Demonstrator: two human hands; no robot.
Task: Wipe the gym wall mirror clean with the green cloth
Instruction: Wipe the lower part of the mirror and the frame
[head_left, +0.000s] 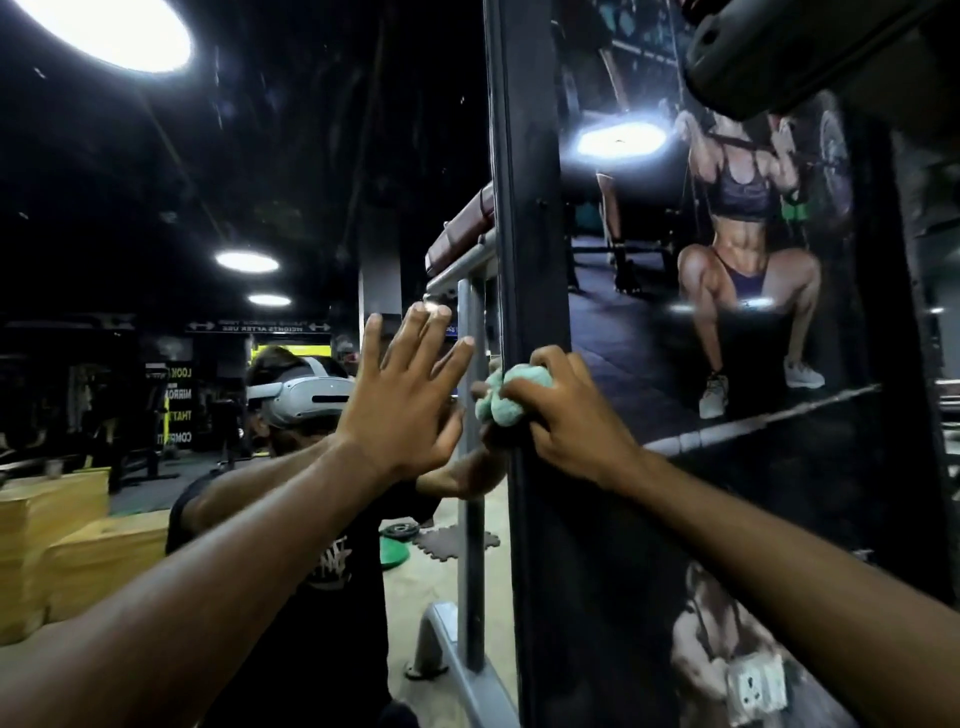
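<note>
The wall mirror (234, 182) fills the left half of the view and reflects the gym and a person wearing a headset. My left hand (402, 395) lies flat against the glass with fingers spread and straight. My right hand (566, 415) grips the bunched green cloth (511, 397) and presses it at the mirror's right edge, against the dark vertical frame (524, 260). Part of the cloth is hidden under my fingers.
Right of the frame hangs a glossy fitness poster (727, 260) with a wall socket (753, 686) low down. A dark machine part (779, 52) juts in at the top right. The mirror reflects a grey metal rack, yellow wooden boxes and a green weight plate.
</note>
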